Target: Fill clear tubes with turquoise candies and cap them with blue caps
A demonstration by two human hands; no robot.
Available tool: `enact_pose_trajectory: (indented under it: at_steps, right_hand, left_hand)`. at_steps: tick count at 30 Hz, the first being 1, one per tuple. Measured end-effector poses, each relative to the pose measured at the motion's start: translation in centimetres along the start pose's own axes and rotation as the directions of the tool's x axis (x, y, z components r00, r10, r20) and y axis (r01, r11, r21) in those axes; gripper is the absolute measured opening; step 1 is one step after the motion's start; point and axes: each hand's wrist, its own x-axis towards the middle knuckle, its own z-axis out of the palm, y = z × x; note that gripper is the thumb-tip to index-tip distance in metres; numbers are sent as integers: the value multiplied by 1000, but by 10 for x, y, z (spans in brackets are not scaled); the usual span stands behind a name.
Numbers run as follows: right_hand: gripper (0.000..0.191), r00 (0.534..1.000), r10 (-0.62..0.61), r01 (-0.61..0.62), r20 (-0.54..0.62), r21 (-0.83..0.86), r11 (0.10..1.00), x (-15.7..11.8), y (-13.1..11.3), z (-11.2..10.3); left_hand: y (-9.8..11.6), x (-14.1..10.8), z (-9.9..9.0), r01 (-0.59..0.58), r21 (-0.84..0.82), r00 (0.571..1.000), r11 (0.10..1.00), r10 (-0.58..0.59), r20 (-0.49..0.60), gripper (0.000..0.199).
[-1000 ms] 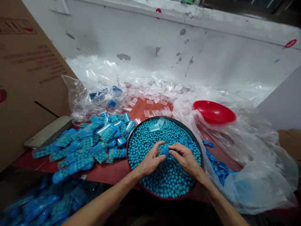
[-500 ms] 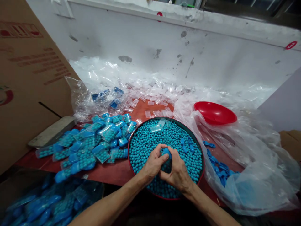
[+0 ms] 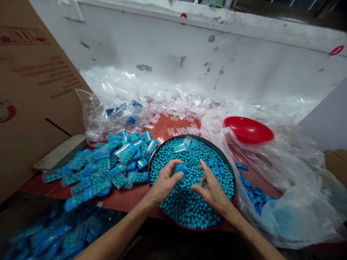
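My left hand [image 3: 166, 177] pinches a small container by its blue cap [image 3: 182, 168] between thumb and fingers. The rest of that container is hard to make out. My right hand [image 3: 209, 186] is apart from it, with fingers spread and nothing in them. Both hands are over a round tub [image 3: 235, 196] with a dark inner wall and red rim, filled with turquoise beads [image 3: 192, 213]. On the beads lie a few clear plastic cases [image 3: 181, 146] and some small blue caps [image 3: 214, 167].
Blue-capped cases full of beads [image 3: 103, 164] are heaped left of the tub. Blue plastic parts [image 3: 256, 195] and a clear bag [image 3: 300, 213] lie right, below a red bowl [image 3: 249, 130]. Clear cases [image 3: 176, 104] spread along the wall. A cardboard box [image 3: 35, 90] stands left.
My hands have moved apart. The right hand has let go of the blue-capped container and shifted right; the left hand has carried it slightly left.
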Motion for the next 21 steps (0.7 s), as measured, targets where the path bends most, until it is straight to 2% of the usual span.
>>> enact_pose_trajectory:
  at_steps: [2, 3, 5, 6, 8, 10, 11, 12, 13, 14, 15, 16, 17, 18, 19, 21]
  right_hand:
    - [49, 999, 31, -33, -27, -70, 997, 13, 11, -13]
    - [41, 999, 28, -33, -36, -124, 992, 20, 17, -17]
    - [35, 999, -2, -6, -34, -238, 971, 36, 26, -22]
    - [36, 1000, -21, 14, -22, -295, 955, 44, 29, -21]
    - [41, 999, -43, 49, 23, -413, 909, 58, 32, -15]
    - [45, 997, -34, 68, 74, -524, 849, 69, 32, -6]
    - [45, 995, -24, 73, 94, -568, 820, 72, 32, -2]
    - [44, 994, -15, 76, 107, -597, 799, 75, 32, 2]
    - [42, 993, -8, 76, 114, -610, 789, 76, 32, 5]
    - [39, 993, -7, 75, 115, -605, 792, 77, 33, 7]
    - [36, 994, -11, 74, 110, -582, 810, 76, 33, 7]
    - [34, 995, -21, 73, 102, -538, 840, 75, 33, 7]
    - [32, 995, -35, 73, 89, -475, 877, 73, 33, 7]
    - [30, 997, -52, 73, 65, -400, 914, 70, 33, 7]
    - [29, 998, -64, 70, 27, -318, 946, 67, 32, 6]
    - [25, 997, -54, 44, -63, -158, 987, 60, 29, 8]
  left_hand:
    - [15, 1, -30, -69, 187, 981, 980, 101, -168, 32]
    - [21, 3, -47, -98, 281, 954, 955, 170, -247, 33]
    - [31, 10, -85, -97, 509, 858, 855, 331, -393, 35]
    - [33, 15, -103, -46, 635, 803, 771, 406, -435, 35]
    - [35, 23, -130, 132, 806, 706, 578, 516, -485, 39]
    - [34, 27, -141, 279, 876, 628, 393, 615, -476, 44]
    - [32, 28, -139, 305, 893, 602, 332, 659, -451, 46]
    - [28, 28, -131, 287, 911, 594, 298, 691, -413, 45]
    - [24, 28, -120, 228, 928, 607, 293, 703, -371, 43]
    - [19, 28, -104, 138, 939, 647, 315, 690, -326, 40]
    - [12, 29, -87, 27, 931, 712, 363, 646, -273, 36]
    - [4, 31, -68, -68, 895, 796, 441, 565, -218, 34]
    - [-4, 34, -50, -129, 842, 868, 524, 470, -160, 33]
    - [-13, 38, -33, -140, 794, 916, 592, 382, -124, 34]
    - [-21, 43, -19, -125, 761, 944, 637, 313, -107, 38]
    - [-36, 54, 3, -135, 724, 971, 677, 234, -38, 44]
